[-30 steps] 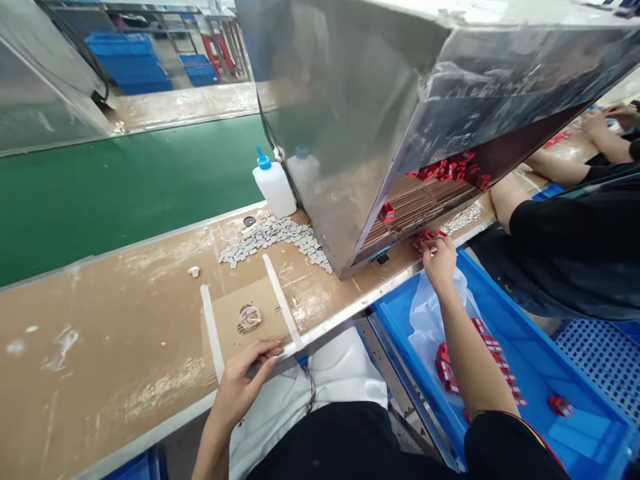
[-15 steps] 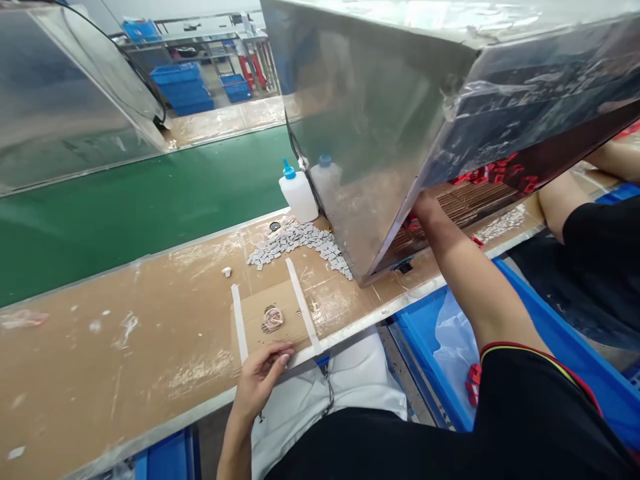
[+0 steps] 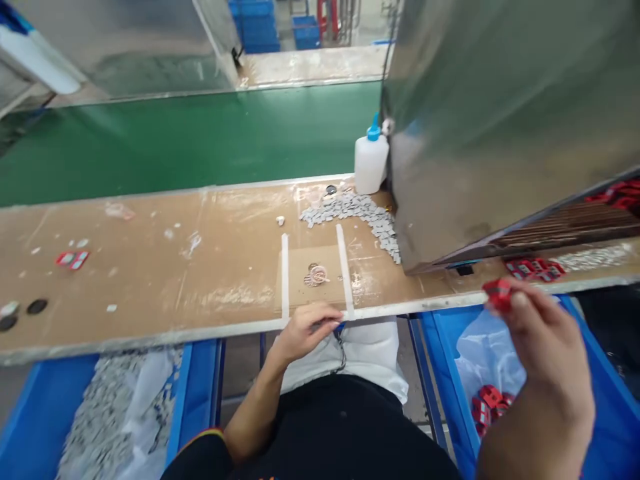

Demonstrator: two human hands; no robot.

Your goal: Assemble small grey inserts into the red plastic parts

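My right hand (image 3: 550,333) is raised over the blue bin at the right, its fingers closed on a small red plastic part (image 3: 499,295). My left hand (image 3: 311,328) rests at the near edge of the bench, thumb and fingers drawn together; anything between them is too small to make out. Just beyond it, a cardboard pad (image 3: 295,270) is held down by two white tape strips, with a small clear round piece (image 3: 317,275) on it. A curved heap of small grey flat pieces (image 3: 355,208) lies behind the pad.
A white squeeze bottle (image 3: 371,163) with a blue cap stands beside a large metal housing (image 3: 465,153). Red parts (image 3: 535,269) lie under the housing's edge. A green belt (image 3: 200,143) runs behind the bench. Blue bins hold grey pieces (image 3: 115,407) and red parts (image 3: 490,403).
My right hand has come out from under the metal housing with a red part in it. The view has turned left, and my left hand stays near the bench edge.
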